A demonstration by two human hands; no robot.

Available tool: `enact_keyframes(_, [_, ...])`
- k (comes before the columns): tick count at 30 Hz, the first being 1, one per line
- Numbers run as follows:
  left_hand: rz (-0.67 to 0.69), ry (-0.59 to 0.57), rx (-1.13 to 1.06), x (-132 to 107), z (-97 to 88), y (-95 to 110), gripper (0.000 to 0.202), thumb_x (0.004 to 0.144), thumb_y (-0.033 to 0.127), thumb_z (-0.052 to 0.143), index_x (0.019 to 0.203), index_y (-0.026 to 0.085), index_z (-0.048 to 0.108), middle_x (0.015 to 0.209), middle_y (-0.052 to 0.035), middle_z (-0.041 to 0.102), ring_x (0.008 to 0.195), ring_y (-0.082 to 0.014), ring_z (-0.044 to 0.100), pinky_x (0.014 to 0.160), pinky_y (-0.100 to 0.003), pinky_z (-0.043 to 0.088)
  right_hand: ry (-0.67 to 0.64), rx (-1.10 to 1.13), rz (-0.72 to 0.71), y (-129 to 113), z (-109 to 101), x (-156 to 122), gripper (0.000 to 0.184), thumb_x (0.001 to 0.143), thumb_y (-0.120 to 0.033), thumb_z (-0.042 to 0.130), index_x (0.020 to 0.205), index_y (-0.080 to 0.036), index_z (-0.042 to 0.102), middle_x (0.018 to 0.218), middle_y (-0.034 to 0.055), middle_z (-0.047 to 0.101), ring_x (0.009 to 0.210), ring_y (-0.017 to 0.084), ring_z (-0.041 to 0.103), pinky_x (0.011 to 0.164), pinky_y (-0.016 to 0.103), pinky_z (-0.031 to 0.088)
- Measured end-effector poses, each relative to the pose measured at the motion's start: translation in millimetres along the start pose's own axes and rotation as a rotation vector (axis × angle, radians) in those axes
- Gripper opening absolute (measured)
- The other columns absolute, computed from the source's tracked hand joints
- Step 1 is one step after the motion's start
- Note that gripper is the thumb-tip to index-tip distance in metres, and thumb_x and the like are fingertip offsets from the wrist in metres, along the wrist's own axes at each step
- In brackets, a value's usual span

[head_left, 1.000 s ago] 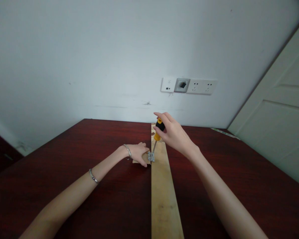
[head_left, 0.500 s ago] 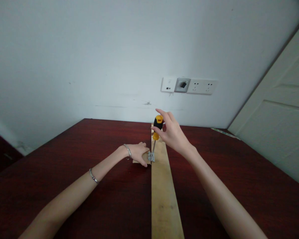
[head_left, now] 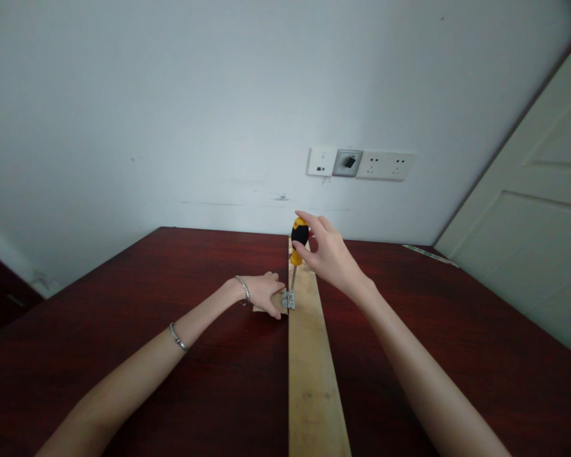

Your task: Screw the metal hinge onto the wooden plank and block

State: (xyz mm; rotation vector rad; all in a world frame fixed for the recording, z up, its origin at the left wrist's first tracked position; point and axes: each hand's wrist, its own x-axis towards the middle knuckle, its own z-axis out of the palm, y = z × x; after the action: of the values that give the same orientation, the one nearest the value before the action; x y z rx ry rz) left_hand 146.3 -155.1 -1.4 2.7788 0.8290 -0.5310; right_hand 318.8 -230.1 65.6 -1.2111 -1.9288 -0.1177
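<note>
My right hand (head_left: 330,254) holds a yellow-and-black screwdriver (head_left: 299,233) by its handle, thumb on the near side and fingers around the top. The shaft points down, slightly tilted, and its tip meets a small metal hinge (head_left: 291,299). One leaf of the hinge lies on a long wooden plank (head_left: 314,374), the other on a short wooden piece (head_left: 278,306) against the plank's left edge. Over that short piece lies my left hand (head_left: 261,294), thumb towards me and fingers on the far side, gripping it. The hand covers much of it.
The dark red tabletop (head_left: 209,387) reaches back to a white wall (head_left: 195,114). Sockets and a switch panel (head_left: 383,165) are set in the wall. A pale panelled door (head_left: 542,209) stands at the right, near a thin patterned strip (head_left: 431,255) on the table edge.
The screwdriver's handle has turned and leans slightly further left, with my right fingers shifting on it. My left hand, the plank and the hinge stay in place.
</note>
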Motion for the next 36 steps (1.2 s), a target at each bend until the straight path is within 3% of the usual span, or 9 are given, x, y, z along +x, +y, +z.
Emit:
enact_keyframes(2, [-0.001, -0.002, -0.001, -0.1, -0.2, 0.0, 0.073, 0.065, 0.065, 0.064, 0.118, 0.016, 0.054, 0.113, -0.0120, 0.050, 0.107, -0.0294, 0.047, 0.091, -0.034, 0.042, -0.007, 0.002, -0.013, -1.8, -0.2, -0.4, 0.052, 0.085, -0.021, 0.051, 0.137, -0.020, 0.043, 0.108, 0.0104, 0.053, 0.081, 0.019, 0.056, 0.082, 0.039, 0.051])
enact_keyframes(7, [0.003, 0.003, -0.011, 0.1, 0.2, -0.8, 0.072, 0.065, 0.065, 0.065, 0.118, 0.018, 0.054, 0.114, -0.0112, 0.050, 0.107, -0.0286, 0.047, 0.092, -0.035, 0.041, 0.026, -0.052, 0.044, -2.4, 0.6, -0.5, 0.045, 0.085, -0.032, 0.057, 0.130, -0.024, 0.053, 0.112, 0.0099, 0.048, 0.069, 0.014, 0.053, 0.073, 0.037, 0.053])
enact_keyframes(14, [0.016, 0.012, 0.006, -0.5, -0.9, 0.6, 0.071, 0.066, 0.064, 0.065, 0.116, 0.015, 0.055, 0.111, -0.0126, 0.051, 0.106, -0.0288, 0.048, 0.089, -0.034, 0.043, 0.034, -0.027, 0.011, -5.8, -0.2, -0.5, 0.050, 0.083, -0.021, 0.053, 0.133, -0.017, 0.048, 0.110, 0.0115, 0.054, 0.091, 0.022, 0.058, 0.081, 0.037, 0.052])
enact_keyframes(20, [0.014, 0.020, -0.012, 0.6, 0.2, -0.8, 0.075, 0.064, 0.064, 0.067, 0.119, 0.015, 0.053, 0.118, -0.0136, 0.052, 0.109, -0.0300, 0.048, 0.091, -0.035, 0.042, 0.045, -0.051, 0.063, -2.0, 2.2, -0.6, 0.044, 0.085, -0.034, 0.058, 0.127, -0.023, 0.053, 0.111, 0.0103, 0.048, 0.070, 0.016, 0.055, 0.073, 0.039, 0.053])
enact_keyframes(26, [0.004, 0.067, -0.058, 4.1, 6.0, -4.4, 0.089, 0.060, 0.060, 0.072, 0.130, 0.014, 0.042, 0.130, -0.0163, 0.049, 0.118, -0.0302, 0.045, 0.098, -0.036, 0.039, 0.045, 0.006, -0.002, -2.9, 1.8, -0.6, 0.051, 0.084, -0.021, 0.051, 0.134, -0.020, 0.043, 0.107, 0.0105, 0.053, 0.089, 0.022, 0.057, 0.082, 0.040, 0.051])
enact_keyframes(32, [0.009, 0.078, -0.081, 1.2, 3.9, -2.2, 0.080, 0.061, 0.059, 0.073, 0.122, 0.015, 0.048, 0.124, -0.0146, 0.054, 0.114, -0.0313, 0.049, 0.094, -0.037, 0.041, 0.021, -0.023, 0.047, -2.5, 1.3, -0.8, 0.045, 0.084, -0.034, 0.058, 0.128, -0.023, 0.051, 0.110, 0.0104, 0.048, 0.080, 0.019, 0.057, 0.075, 0.039, 0.053])
enact_keyframes(36, [0.013, 0.067, -0.066, 1.1, 3.5, -2.8, 0.077, 0.062, 0.058, 0.074, 0.119, 0.014, 0.049, 0.120, -0.0149, 0.054, 0.112, -0.0293, 0.050, 0.093, -0.035, 0.042, 0.020, 0.012, 0.030, 0.4, 0.6, 0.4, 0.048, 0.085, -0.027, 0.056, 0.132, -0.021, 0.046, 0.107, 0.0098, 0.051, 0.086, 0.021, 0.057, 0.080, 0.039, 0.052])
